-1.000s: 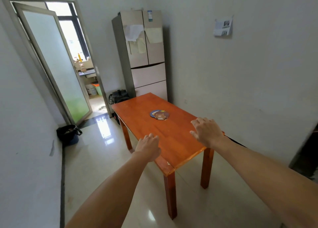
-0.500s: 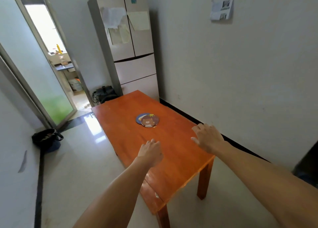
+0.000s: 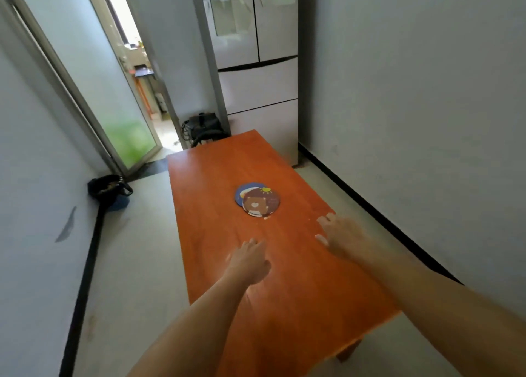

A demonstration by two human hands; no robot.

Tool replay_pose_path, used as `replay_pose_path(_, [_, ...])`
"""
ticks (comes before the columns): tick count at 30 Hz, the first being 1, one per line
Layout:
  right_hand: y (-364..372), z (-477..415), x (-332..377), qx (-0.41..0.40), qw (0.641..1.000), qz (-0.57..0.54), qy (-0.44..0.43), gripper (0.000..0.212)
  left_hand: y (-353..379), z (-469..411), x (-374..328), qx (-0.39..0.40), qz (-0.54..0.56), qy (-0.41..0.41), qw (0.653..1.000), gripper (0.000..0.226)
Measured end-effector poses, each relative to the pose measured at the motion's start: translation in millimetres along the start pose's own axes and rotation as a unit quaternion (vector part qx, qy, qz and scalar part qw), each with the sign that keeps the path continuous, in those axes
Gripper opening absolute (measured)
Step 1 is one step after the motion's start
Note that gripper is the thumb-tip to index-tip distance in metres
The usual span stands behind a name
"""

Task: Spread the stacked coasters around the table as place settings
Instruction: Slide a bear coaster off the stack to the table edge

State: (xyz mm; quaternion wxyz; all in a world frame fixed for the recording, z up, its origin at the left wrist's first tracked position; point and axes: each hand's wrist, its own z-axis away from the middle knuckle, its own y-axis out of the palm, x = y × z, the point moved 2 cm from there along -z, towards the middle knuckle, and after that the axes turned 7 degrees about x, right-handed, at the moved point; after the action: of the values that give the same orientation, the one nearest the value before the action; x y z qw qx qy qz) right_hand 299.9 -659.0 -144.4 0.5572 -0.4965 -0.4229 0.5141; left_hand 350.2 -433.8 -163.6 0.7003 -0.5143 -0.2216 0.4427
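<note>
A small stack of round coasters [image 3: 257, 198] lies near the middle of an orange wooden table [image 3: 216, 177]. The top one is brown with a bear picture; a blue one shows from under it on the left. My left hand [image 3: 249, 261] hovers over the table just short of the stack, fingers loosely curled and holding nothing. My right hand [image 3: 340, 234] reaches forward to the right of the stack, palm down, fingers spread and empty. Neither hand touches the coasters.
A tall fridge [image 3: 256, 63] stands past the table's far end, against the right wall. A black bag [image 3: 203, 126] sits on the floor by the fridge. A dark bin [image 3: 108, 190] stands at the left wall. A glass door [image 3: 94, 86] is open at the left.
I have come closer to the table, so it now fills the middle of the view. Both hands have moved forward over the tabletop toward the stack.
</note>
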Motion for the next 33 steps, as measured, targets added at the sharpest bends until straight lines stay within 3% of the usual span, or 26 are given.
replay_pose_path(8, [27.7,-99.0,-36.2,0.062,0.995,0.008,-0.077,0.041,18.4,-52.2,-2.4,0.008,0.036,-0.1,0.994,0.04])
replay_pose_path(17, [79.3,-192.6,-6.5,0.132,0.98,0.004,-0.148,0.04,59.4,-115.5,45.7,0.052,0.062,-0.146,0.986,0.04])
replay_pose_path(23, [108.0,-264.9,8.8,0.17,0.976,-0.029,-0.13,0.042,93.1,-167.9,72.4,-0.024,0.068,-0.152,0.986,0.044])
replay_pose_path(29, [122.8,-339.3,22.6,0.146,0.981,-0.106,-0.077,0.04,145.8,-177.1,81.3,-0.006,0.074,-0.154,0.985,0.061])
replay_pose_path(33, [134.4,-380.8,32.8,0.125,0.982,-0.14,-0.03,0.053,161.3,-174.6,82.4,-0.032,0.102,-0.149,0.983,0.063])
